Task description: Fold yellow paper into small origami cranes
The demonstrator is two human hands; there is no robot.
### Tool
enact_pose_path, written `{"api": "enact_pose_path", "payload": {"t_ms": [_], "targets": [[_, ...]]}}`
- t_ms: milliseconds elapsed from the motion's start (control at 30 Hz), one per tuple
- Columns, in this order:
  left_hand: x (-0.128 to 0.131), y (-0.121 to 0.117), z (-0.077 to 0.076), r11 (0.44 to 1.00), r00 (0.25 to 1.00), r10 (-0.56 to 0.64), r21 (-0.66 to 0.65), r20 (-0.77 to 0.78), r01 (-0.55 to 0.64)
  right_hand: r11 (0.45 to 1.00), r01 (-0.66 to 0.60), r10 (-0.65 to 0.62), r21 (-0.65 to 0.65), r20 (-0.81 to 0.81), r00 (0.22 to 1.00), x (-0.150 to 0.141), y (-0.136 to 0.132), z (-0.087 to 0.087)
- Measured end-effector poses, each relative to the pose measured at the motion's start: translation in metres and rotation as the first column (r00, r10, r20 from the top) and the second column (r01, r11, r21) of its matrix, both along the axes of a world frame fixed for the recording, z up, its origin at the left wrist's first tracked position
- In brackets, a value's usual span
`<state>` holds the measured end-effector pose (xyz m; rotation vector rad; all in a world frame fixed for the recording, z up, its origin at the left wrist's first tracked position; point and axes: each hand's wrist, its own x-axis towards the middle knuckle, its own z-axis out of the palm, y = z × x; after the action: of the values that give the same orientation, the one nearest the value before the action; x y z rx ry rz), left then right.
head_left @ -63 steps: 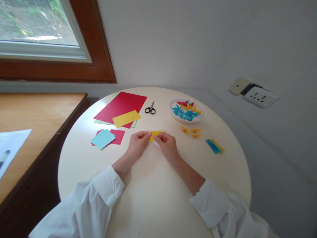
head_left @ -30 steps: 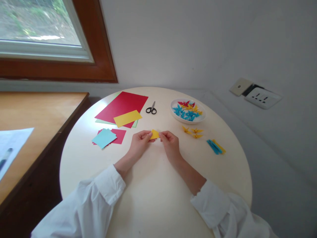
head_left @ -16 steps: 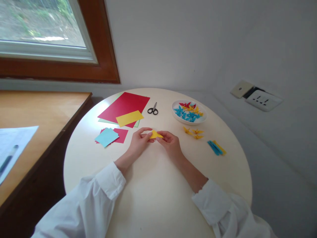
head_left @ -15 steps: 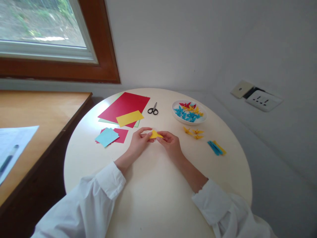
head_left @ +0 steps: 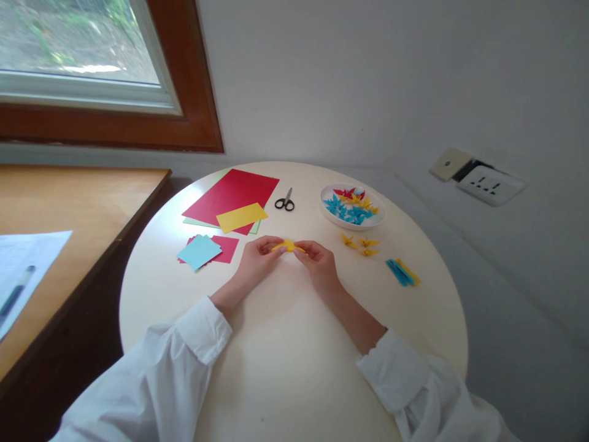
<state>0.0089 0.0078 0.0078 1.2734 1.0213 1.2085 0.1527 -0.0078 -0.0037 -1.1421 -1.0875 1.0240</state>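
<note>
Paper, yellow and partly folded (head_left: 289,245), sits between my two hands near the middle of the round white table (head_left: 276,362). My left hand (head_left: 256,260) pinches one end between thumb and fingers, and my right hand (head_left: 321,264) does the same at the other end. Both grips are narrow — closed on that small piece — and its raised middle shows in the gap between my fingertips. I cannot tell whether it touches the tabletop.

Beyond my right hand lie a few yellow folded birds (head_left: 369,252), just in front of a white dish (head_left: 350,225) that holds blue, red and yellow folded pieces (head_left: 352,213). Farther to the right, narrow blue strips (head_left: 399,273) lie beside a yellow one (head_left: 411,274).

On my left, light blue squares (head_left: 199,252) rest on red paper (head_left: 229,250). Behind them, a large red sheet (head_left: 230,195) overlaps a pale green sheet (head_left: 197,223), with a yellow rectangle (head_left: 242,217) across its near edge. Small black-handled scissors (head_left: 288,196) lie beyond my hands, between the red sheet and the dish — well apart from my fingers.
</note>
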Motion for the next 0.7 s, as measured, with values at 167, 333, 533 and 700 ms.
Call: {"api": "enact_pose_path", "payload": {"t_ms": [167, 333, 533, 700], "targets": [[-0.0012, 0.0017, -0.0029, 1.000, 0.999, 0.014, 0.026, -0.045, -0.013, 1.000, -0.023, 0.024, -0.004, 0.018, 1.000, -0.0004, -0.0001, 0.0004], [-0.0009, 0.0015, -0.0032, 0.999, 0.998, 0.023, 0.047, -0.063, -0.020, 0.999, -0.052, 0.052, 0.003, 0.049, 0.997, -0.0016, -0.0005, -0.0007], [-0.0005, 0.0013, -0.0050, 0.998, 0.994, 0.020, 0.065, -0.107, -0.013, 0.998, -0.069, 0.069, 0.012, 0.059, 0.996, -0.0012, 0.0001, -0.0014], [-0.0013, 0.0022, -0.0097, 0.995, 0.990, 0.011, 0.099, -0.140, 0.003, 0.994, -0.100, 0.099, 0.041, 0.040, 0.994, 0.0006, 0.0013, -0.0024]]}}
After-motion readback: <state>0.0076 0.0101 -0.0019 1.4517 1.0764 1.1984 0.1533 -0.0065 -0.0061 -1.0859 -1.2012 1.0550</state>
